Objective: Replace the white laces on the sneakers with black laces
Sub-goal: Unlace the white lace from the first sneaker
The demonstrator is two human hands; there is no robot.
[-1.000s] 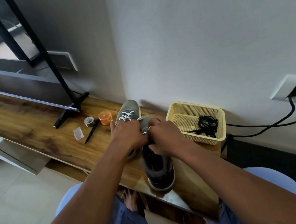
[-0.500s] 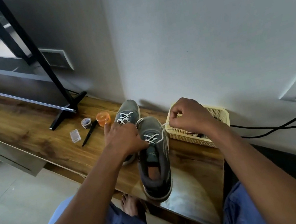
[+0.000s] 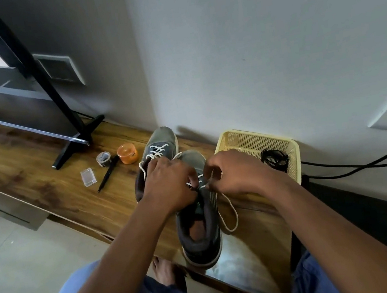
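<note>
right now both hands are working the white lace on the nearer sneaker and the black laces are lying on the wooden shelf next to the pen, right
Not quite. The left hand and right hand are both at the white lace of the nearer sneaker, but the black laces lie inside the yellow basket, not on the wooden shelf beside the pen. The head view shows it.

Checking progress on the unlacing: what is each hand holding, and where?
Both the left hand and right hand pinch the white lace at the nearer sneaker's eyelets.
</note>
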